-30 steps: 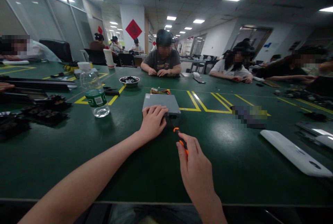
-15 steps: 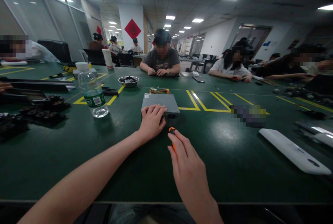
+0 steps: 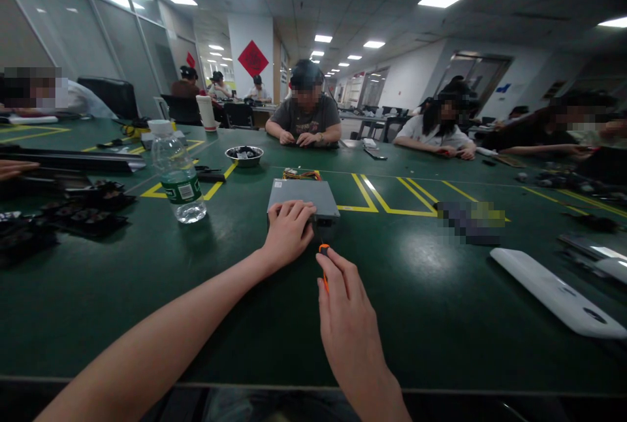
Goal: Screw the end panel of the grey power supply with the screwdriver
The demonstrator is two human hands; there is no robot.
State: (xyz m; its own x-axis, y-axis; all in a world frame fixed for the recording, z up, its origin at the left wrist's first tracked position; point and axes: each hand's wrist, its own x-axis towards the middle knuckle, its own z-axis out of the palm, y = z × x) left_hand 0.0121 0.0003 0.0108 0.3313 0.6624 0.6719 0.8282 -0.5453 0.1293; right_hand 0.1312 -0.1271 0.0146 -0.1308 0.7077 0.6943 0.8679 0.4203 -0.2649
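A grey metal computer power supply (image 3: 313,194) lies on the green table, with coloured cables (image 3: 301,174) bunched behind it. Over its front left part rests my left hand (image 3: 290,232), fingers on the top face and the thumb side down at the front, gripping it. My right hand (image 3: 350,311) is closed round an orange and black screwdriver (image 3: 324,252) just in front. The thin shaft points at the front face of the power supply; where its tip meets the case is too small to tell.
To the left stand a water bottle (image 3: 182,180) and a metal bowl (image 3: 243,155) of small parts. Dark fan-like parts (image 3: 88,210) lie further left. A white panel (image 3: 553,288) lies at right. Across the table sits a person (image 3: 304,112); others work on both sides.
The view has shifted slightly, so everything appears a little lower. My right hand has turned a bit round the screwdriver. My left hand stays on the power supply.
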